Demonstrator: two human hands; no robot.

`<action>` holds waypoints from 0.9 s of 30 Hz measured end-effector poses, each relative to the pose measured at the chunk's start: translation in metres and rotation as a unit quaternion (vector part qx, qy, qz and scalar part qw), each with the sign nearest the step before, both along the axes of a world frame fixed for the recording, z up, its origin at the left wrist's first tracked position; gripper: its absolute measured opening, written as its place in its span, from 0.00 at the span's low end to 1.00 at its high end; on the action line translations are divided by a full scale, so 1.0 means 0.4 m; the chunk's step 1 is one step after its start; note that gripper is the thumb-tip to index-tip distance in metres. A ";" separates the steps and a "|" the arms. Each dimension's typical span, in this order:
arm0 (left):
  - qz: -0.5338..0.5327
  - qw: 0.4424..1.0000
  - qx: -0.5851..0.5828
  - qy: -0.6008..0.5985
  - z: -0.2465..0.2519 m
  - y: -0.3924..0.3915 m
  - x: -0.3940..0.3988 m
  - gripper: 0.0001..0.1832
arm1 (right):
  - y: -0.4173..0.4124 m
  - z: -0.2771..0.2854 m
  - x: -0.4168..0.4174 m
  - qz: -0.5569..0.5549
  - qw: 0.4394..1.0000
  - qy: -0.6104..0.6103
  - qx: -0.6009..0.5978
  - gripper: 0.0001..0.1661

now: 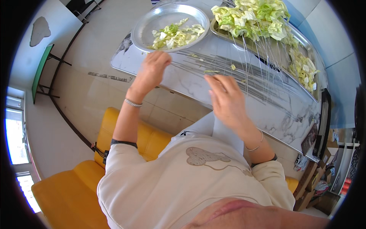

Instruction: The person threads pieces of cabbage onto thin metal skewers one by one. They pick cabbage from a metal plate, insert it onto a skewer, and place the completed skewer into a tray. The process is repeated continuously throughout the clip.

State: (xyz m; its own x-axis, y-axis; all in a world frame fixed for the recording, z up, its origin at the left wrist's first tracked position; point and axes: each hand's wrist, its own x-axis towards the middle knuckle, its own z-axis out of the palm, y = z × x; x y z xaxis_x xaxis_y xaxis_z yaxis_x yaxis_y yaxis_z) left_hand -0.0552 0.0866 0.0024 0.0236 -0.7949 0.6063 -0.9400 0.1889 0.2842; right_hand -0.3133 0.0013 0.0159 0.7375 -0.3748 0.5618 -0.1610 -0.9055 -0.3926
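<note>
My left hand (153, 68) is curled above the marble-patterned table, beside the near rim of a round metal tray (140, 30). Thin metal skewers (188, 68) run rightward from beside its fingers; whether it grips any is hidden. Cut cabbage leaves (177, 35) lie in the round tray. Over the table's front edge is my right hand (227, 98), its thumb and fingers apart and nothing visible between them. Many more loose metal skewers (251, 81) lie across the table past it. Skewered cabbage (254, 18) is heaped at the far right, its bare skewer ends pointing toward me.
The heap rests on a rectangular metal tray (310, 53), with loose cabbage pieces (303, 68) at its right end. Cabbage scraps lie among the skewers. A yellow sofa (151, 131) is behind me. Cardboard boxes (310, 183) stand to the right, and a tiled wall borders the table.
</note>
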 end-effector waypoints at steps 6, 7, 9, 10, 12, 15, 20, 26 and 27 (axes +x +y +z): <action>0.096 0.994 0.013 -0.055 0.124 0.181 0.016 0.06 | 0.058 -0.014 0.105 0.061 0.995 0.021 -0.070 0.31; 0.095 0.993 0.004 -0.064 0.140 0.194 0.012 0.06 | 0.065 -0.007 0.110 0.070 0.995 0.018 -0.066 0.30; 0.090 0.993 -0.016 -0.081 0.165 0.210 0.005 0.06 | 0.076 0.009 0.113 0.078 0.995 0.039 -0.042 0.26; 0.086 0.991 -0.016 -0.100 0.179 0.208 0.001 0.05 | 0.079 0.013 0.112 0.081 0.995 0.050 -0.030 0.24; 0.062 0.988 -0.038 -0.136 0.210 0.186 -0.001 0.06 | 0.074 -0.003 0.114 0.085 0.996 0.015 -0.011 0.19; 0.087 0.989 -0.088 -0.086 0.206 0.115 0.013 0.10 | 0.067 -0.003 0.094 0.066 0.994 -0.016 0.084 0.13; 0.220 0.965 0.095 0.106 0.081 -0.049 0.130 0.23 | 0.021 -0.035 0.041 -0.025 0.956 -0.026 0.290 0.10; 0.282 0.915 0.283 -0.056 0.027 -0.204 0.123 0.38 | -0.010 -0.093 0.025 -0.026 0.952 -0.049 0.302 0.11; 0.289 0.901 0.318 -0.049 0.033 -0.219 0.129 0.39 | -0.012 -0.099 0.025 -0.024 0.951 -0.049 0.306 0.11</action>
State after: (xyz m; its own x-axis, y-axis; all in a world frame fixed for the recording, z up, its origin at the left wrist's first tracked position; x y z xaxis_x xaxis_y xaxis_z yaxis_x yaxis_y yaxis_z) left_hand -0.0037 -0.0010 0.0157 0.5170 -0.8543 0.0538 -0.8553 -0.5132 0.0715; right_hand -0.3035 -0.0036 -0.0239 0.6666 -0.6850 0.2939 -0.1313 -0.4960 -0.8583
